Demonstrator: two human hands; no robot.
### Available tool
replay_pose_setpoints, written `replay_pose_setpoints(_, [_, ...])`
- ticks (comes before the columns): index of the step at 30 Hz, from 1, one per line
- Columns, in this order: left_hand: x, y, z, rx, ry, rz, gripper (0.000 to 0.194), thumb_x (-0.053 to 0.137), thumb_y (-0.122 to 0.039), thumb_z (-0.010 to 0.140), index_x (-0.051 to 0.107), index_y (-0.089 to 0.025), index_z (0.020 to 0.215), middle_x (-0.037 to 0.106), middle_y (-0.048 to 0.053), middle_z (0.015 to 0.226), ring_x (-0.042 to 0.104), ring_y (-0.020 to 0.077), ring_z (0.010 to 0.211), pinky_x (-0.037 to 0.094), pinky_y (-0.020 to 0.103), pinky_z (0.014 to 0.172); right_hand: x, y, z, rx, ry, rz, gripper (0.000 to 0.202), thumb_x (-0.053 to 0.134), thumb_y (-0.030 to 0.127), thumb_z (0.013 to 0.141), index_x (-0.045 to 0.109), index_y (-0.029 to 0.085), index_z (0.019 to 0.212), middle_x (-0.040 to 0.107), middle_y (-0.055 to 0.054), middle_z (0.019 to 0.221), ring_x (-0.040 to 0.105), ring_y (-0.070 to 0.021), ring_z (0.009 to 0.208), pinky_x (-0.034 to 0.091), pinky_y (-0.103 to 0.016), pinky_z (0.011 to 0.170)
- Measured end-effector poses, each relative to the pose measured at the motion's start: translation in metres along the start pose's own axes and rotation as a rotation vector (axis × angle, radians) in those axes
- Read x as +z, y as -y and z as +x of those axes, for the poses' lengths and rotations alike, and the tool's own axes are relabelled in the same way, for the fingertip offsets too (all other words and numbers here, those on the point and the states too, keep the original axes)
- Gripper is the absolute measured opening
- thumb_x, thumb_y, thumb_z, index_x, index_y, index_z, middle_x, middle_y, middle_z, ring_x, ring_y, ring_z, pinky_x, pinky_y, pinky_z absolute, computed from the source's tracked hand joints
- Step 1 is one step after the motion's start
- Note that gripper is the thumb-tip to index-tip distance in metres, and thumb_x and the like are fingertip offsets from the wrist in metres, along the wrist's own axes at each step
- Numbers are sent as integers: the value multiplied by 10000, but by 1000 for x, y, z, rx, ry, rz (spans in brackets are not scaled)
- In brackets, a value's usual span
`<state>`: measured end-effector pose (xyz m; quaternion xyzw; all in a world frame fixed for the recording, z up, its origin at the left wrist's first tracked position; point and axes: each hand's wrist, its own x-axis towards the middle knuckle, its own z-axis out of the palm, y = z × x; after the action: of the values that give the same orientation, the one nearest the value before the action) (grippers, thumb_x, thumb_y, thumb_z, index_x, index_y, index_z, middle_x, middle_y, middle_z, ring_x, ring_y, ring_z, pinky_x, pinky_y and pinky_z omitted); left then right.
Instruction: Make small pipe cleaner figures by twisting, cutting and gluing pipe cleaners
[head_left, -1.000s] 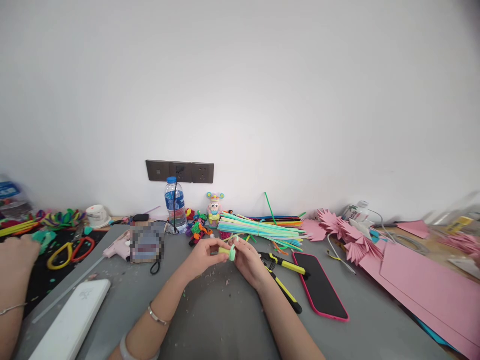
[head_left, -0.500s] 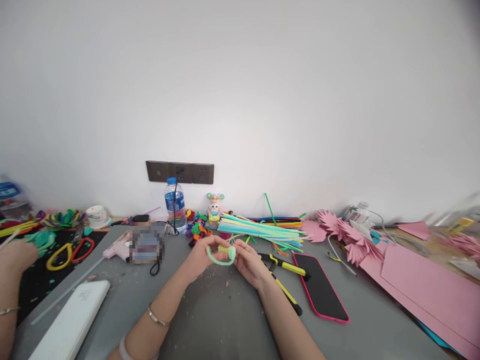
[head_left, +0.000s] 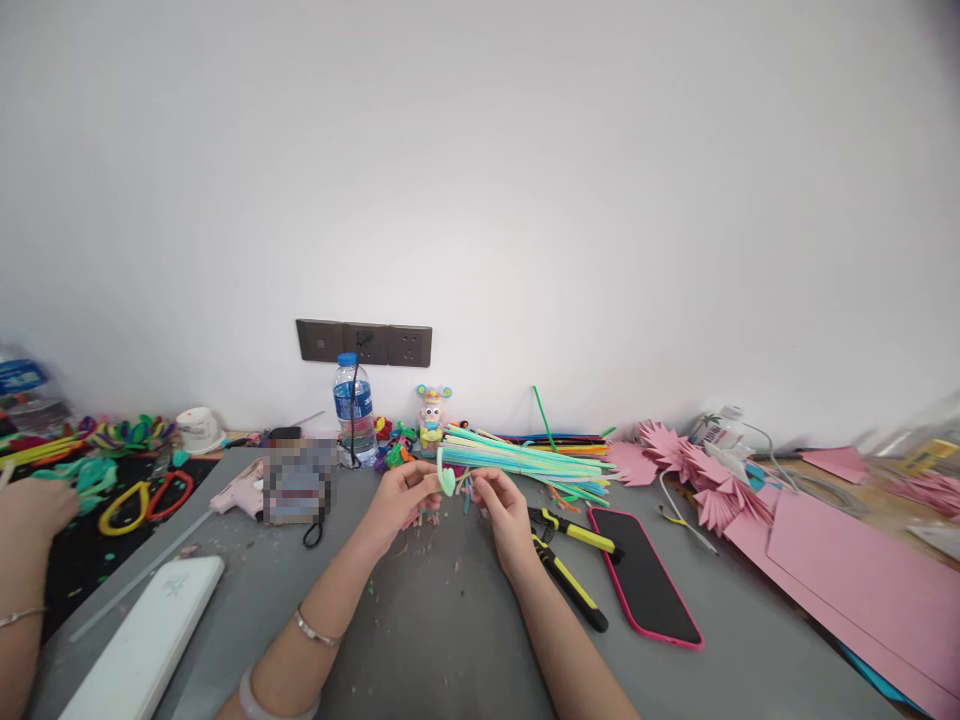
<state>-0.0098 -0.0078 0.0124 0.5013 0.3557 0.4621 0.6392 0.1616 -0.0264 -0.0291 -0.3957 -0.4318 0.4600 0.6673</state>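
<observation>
My left hand (head_left: 407, 500) pinches a light green fuzzy stem (head_left: 446, 478), coiled at its lower end, with a short straight piece pointing up. Just to the right, my right hand (head_left: 499, 510) has its thumb and fingers pressed together, apart from the coiled stem; anything between those fingertips is too small to make out. Behind both hands lies a bundle of pale green, blue and yellow stems (head_left: 525, 457). Yellow and black pliers (head_left: 574, 580) rest beside my right wrist.
A pink-cased phone (head_left: 645, 580) and pink paper sheets (head_left: 862, 590) lie right. Left are a white case (head_left: 146, 640), a pink glue gun (head_left: 241, 493) and scissors (head_left: 169, 497). A water bottle (head_left: 354, 415) stands behind. Another person's hand (head_left: 34, 525) is at the far left.
My hands have moved apart. The green stem, earlier a wide loop between both hands, now stands upright in my left fingers, turned edge-on. The view has shifted slightly.
</observation>
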Motion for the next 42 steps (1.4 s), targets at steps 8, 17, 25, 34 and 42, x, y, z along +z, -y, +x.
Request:
replay_pose_setpoints(8, [5, 4, -1, -95, 102, 78, 520, 744, -612, 628, 658, -125, 790, 587, -12, 588, 515, 78, 463, 418, 183, 425, 2, 1, -2, -354, 157, -327, 271, 558, 345, 881, 655, 260, 1119, 608, -94, 1176, 588, -226, 982, 475, -351, 801])
replay_pose_setpoints(17, [9, -1, -6, -96, 158, 45, 493, 736, -585, 666, 625, -118, 780, 594, -2, 647, 491, 58, 467, 400, 176, 423, 2, -4, 0, -190, 167, -272, 217, 622, 411, 830, 665, 200, 807, 649, -31, 762, 576, -180, 697, 455, -292, 658])
replay_pose_setpoints(25, [9, -3, -8, -94, 185, 39, 473, 737, -574, 674, 618, -131, 791, 613, 10, 677, 496, 63, 493, 415, 181, 450, 1, -3, 0, -161, 82, -232, 256, 651, 455, 807, 618, 201, 792, 620, -22, 729, 551, -169, 674, 437, -283, 634])
replay_pose_setpoints(34, [7, 2, -7, -84, 213, 35, 424, 690, -548, 748, 630, -139, 842, 624, 16, 698, 504, 70, 510, 423, 190, 477, 2, 1, 0, -145, 51, -231, 305, 665, 503, 776, 615, 202, 760, 612, -20, 703, 542, -171, 657, 424, -289, 625])
replay_pose_setpoints(42, [4, 2, -5, -49, 201, 42, 389, 761, -444, 718, 667, -142, 945, 592, -10, 706, 546, 79, 585, 462, 207, 589, 2, -3, 0, -115, 86, -253, 345, 652, 530, 784, 586, 197, 721, 554, 9, 640, 473, -144, 585, 353, -265, 562])
